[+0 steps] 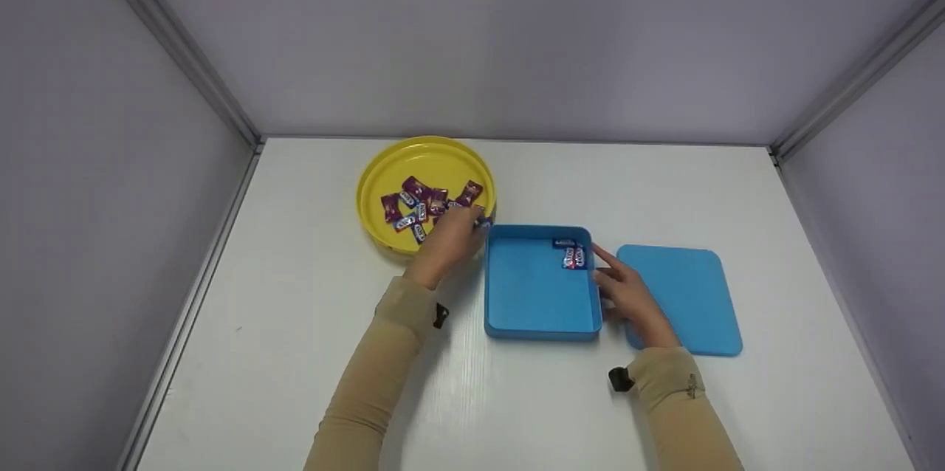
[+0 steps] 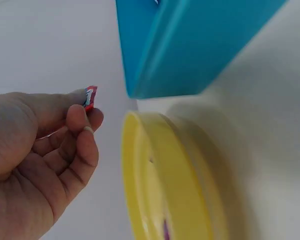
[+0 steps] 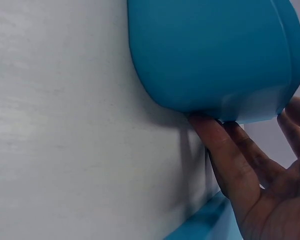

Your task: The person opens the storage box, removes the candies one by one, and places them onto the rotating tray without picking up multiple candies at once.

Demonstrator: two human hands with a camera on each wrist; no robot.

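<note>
Left hand [image 1: 450,241] sits over the near-right rim of the yellow plate [image 1: 376,183], fingers curled and pinching one small wrapped candy [image 2: 90,97] between thumb and fingertips (red-blue wrapper edge shows in the left wrist view). Held candy is at the gap between plate and blue box [image 1: 531,294], just off the box's far-left corner, not yet inside it.

Rest of the candies [image 1: 421,205] lie in a loose pile on the plate, purple-red wrappers. Two or so candies [image 1: 572,253] already lie in the box, far-right corner.

Right hand [image 1: 627,294] rests against the box's right wall, fingers straight and relaxed, touching the outer side (right wrist view shows fingertips [image 3: 210,132] pressed under the box's rounded edge); it grips nothing. The hand lies between the box and the blue lid [image 1: 694,301], which is flat on the white table [image 1: 295,353] just right of the box, partly under the wrist.

Both arms in tan sleeves.
</note>
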